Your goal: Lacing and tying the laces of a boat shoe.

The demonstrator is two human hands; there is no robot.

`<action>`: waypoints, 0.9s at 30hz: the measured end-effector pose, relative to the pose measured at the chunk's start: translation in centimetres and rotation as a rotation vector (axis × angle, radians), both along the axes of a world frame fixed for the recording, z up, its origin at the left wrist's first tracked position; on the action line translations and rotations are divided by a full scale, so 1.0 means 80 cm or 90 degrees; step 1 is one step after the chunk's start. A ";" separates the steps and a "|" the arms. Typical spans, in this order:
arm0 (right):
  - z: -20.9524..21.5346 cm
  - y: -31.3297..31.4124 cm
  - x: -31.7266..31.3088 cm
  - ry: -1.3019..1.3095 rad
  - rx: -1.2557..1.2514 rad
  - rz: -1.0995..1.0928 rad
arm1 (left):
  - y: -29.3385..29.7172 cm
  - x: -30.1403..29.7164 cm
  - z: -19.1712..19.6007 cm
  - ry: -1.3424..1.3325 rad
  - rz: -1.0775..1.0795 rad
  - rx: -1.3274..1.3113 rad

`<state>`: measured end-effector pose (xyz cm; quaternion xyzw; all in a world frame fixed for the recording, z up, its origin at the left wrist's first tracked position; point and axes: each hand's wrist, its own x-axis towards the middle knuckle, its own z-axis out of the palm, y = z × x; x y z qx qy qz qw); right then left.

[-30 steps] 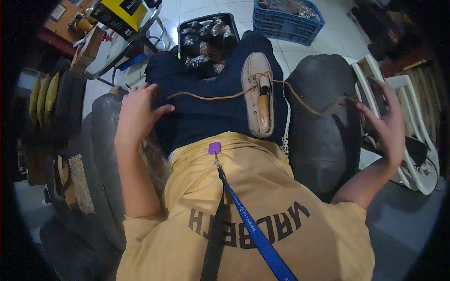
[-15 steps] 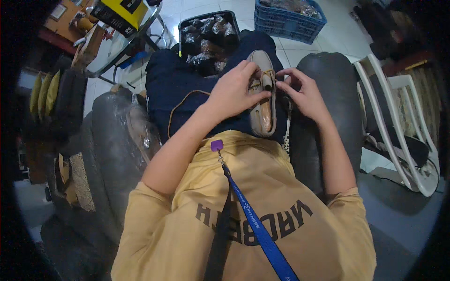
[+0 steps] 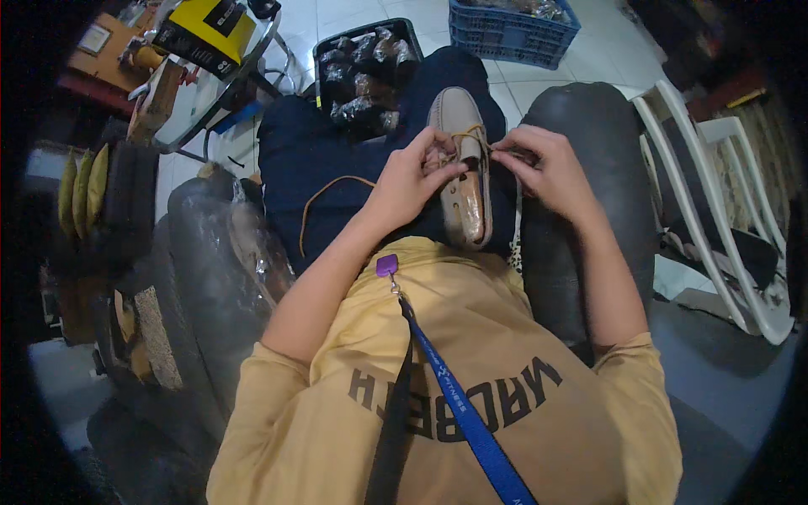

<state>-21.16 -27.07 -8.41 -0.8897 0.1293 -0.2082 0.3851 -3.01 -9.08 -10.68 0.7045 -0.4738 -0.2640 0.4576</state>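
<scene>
A beige-grey boat shoe (image 3: 452,109) rests on my lap, its toe pointing away from me and a shiny brown insole showing in its opening. A tan shoelace (image 3: 468,133) crosses its upper. My left hand (image 3: 410,178) is closed at the shoe's left side, fingers curled around the lace and thumb over the opening's edge. On the right side, my right hand (image 3: 544,164) pinches the lace between thumb and forefinger. Another length of lace trails across my dark trousers and passes behind my left hand, where part of it is hidden.
Beyond my knees stand a black crate (image 3: 320,71) of plastic-wrapped items and a blue crate (image 3: 505,40). Dark padded armrests flank me, with a plastic-wrapped item (image 3: 255,244) on the left one. A white chair (image 3: 703,202) stands at right, a glass table (image 3: 198,109) at far left.
My left hand has shifted slightly down and left along the shoe, uncovering more of its toe. My right hand's fingers have drawn closer together at the lace. The view has shifted slightly.
</scene>
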 end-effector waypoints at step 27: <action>-0.001 0.009 0.004 -0.068 -0.242 -0.033 | 0.000 0.011 -0.014 -0.371 0.019 -0.240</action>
